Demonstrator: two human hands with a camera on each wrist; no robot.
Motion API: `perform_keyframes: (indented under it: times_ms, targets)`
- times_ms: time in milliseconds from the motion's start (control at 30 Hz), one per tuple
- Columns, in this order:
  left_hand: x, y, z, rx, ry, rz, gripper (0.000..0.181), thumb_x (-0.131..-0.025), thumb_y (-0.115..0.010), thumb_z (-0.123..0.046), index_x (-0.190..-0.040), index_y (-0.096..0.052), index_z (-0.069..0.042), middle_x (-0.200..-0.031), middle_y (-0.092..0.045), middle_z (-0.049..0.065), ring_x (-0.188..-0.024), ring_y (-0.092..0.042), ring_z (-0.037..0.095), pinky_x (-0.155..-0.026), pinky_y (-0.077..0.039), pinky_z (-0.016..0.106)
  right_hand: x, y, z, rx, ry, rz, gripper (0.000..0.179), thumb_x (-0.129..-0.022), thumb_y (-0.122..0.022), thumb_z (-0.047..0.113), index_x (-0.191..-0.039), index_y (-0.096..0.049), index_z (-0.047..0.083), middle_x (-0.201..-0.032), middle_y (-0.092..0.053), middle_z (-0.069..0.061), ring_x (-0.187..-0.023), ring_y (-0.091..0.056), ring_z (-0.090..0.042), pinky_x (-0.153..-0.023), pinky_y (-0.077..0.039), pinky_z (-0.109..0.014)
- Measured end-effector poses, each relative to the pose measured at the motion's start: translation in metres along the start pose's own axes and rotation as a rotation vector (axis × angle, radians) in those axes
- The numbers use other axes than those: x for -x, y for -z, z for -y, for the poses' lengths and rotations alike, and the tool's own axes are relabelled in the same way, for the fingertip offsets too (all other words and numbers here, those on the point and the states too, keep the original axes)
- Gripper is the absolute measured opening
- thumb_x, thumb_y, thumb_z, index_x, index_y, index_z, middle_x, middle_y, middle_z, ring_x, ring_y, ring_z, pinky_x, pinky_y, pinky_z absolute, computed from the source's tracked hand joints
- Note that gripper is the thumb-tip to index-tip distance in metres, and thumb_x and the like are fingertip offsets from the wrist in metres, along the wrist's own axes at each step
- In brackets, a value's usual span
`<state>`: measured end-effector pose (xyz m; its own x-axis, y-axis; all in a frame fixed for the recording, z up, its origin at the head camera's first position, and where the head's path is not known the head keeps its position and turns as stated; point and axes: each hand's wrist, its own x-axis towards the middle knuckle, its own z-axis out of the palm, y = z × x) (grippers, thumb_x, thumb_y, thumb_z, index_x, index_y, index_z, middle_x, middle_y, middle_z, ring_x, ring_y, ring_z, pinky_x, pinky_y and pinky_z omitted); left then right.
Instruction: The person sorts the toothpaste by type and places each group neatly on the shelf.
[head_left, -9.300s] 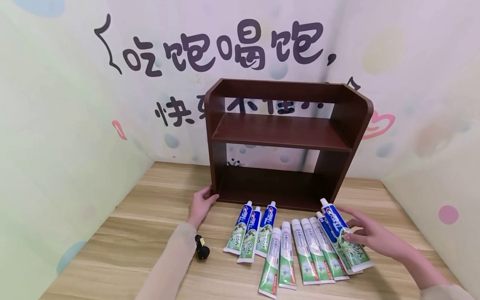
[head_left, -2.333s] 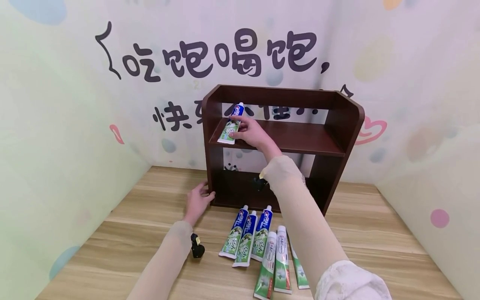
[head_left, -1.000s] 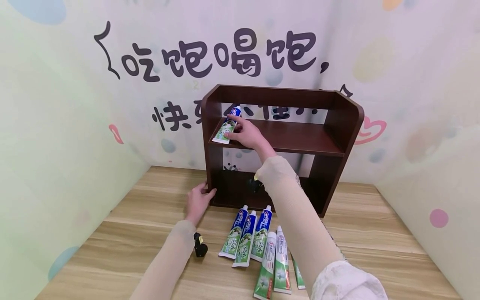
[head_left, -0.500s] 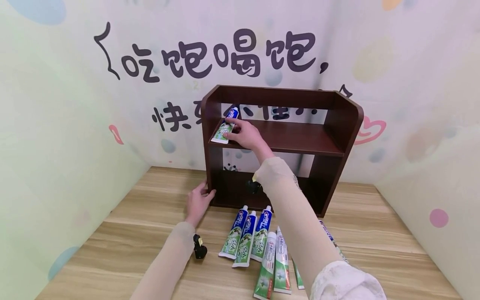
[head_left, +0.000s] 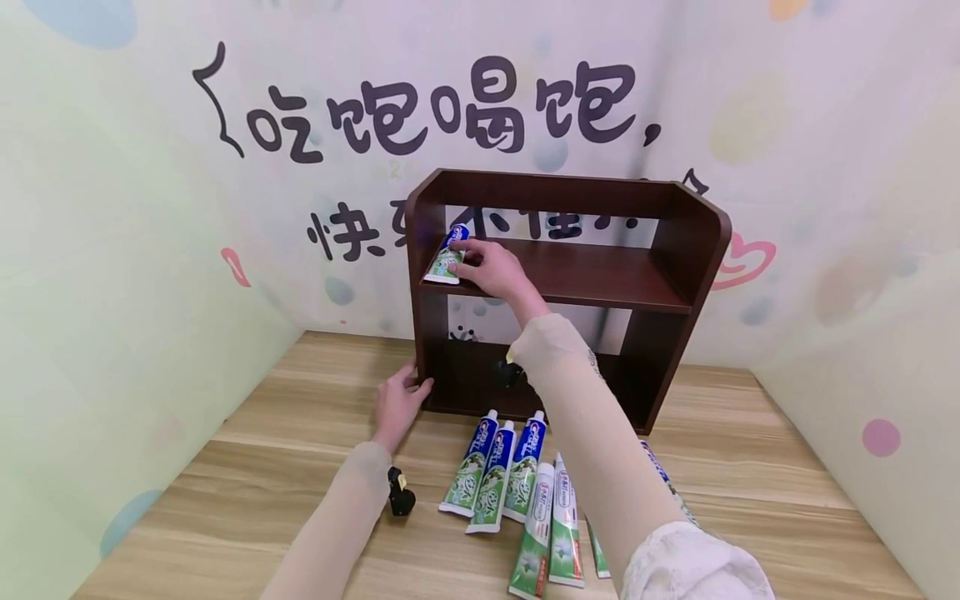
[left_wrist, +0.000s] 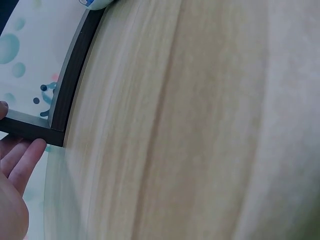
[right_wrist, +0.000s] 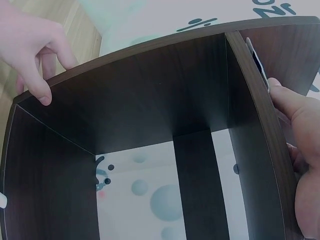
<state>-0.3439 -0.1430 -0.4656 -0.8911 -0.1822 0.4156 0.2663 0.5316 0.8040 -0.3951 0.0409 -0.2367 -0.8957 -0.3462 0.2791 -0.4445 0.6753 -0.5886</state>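
In the head view a dark brown two-tier shelf (head_left: pixel 592 271) stands on the wooden table. My right hand (head_left: pixel 491 268) holds a blue and green toothpaste tube (head_left: pixel 441 267) at the left end of the upper tier, cap pointing to the back. Thumb and fingers pinch its right side; in the right wrist view only the tube's thin end (right_wrist: pixel 257 62) shows beside my thumb. My left hand (head_left: pixel 397 407) grips the lower part of the left side panel (right_wrist: pixel 150 75), thumb on the inner face and fingers outside.
Before the shelf lie 3 blue and green tubes (head_left: pixel 491 483) and several white and green tubes (head_left: pixel 532 533). My right forearm hides part of that row; another blue-topped tube (head_left: pixel 660 462) peeks out beyond it. Printed walls (head_left: pixel 135 275) enclose the table (head_left: pixel 247 492).
The right hand has taken a tube from the row's right end and brought it up to the upper tier. Lately the tube has shifted slightly left and lower. My left hand keeps its hold.
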Motion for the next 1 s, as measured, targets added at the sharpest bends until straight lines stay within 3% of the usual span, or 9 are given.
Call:
perform_keyframes:
  times_ms: [367, 667, 1000]
  targets:
    - [0.001, 0.000, 0.000, -0.017, -0.009, 0.008, 0.043, -0.090, -0.071, -0.017, -0.133, -0.063, -0.015, -0.124, -0.069, 0.017, -0.098, -0.074, 0.031, -0.077, -0.062, 0.043, 0.004, 0.007, -0.002, -0.092, 0.015, 0.128, 0.055, -0.095, -0.061, 0.039, -0.147, -0.048, 0.027, -0.154, -0.044, -0.009, -0.122, -0.051, -0.026, -0.108, -0.045, -0.045]
    - [-0.001, 0.000, 0.000, 0.016, -0.014, 0.020, 0.044, -0.091, -0.071, -0.014, -0.134, -0.062, -0.014, -0.126, -0.068, 0.017, -0.100, -0.074, 0.032, -0.078, -0.062, 0.042, 0.005, 0.013, -0.005, -0.090, 0.076, 0.175, 0.057, -0.093, -0.067, 0.034, -0.146, -0.049, 0.027, -0.140, -0.052, -0.010, -0.109, -0.051, -0.024, -0.086, -0.050, -0.032]
    - [0.000, 0.000, -0.002, -0.009, -0.009, 0.012, 0.043, -0.091, -0.071, -0.015, -0.133, -0.063, -0.015, -0.122, -0.070, 0.018, -0.099, -0.074, 0.031, -0.078, -0.062, 0.043, 0.007, 0.010, -0.006, -0.051, 0.092, 0.153, 0.056, -0.093, -0.068, 0.035, -0.146, -0.050, 0.028, -0.115, -0.057, -0.008, -0.096, -0.049, -0.021, -0.073, -0.043, -0.028]
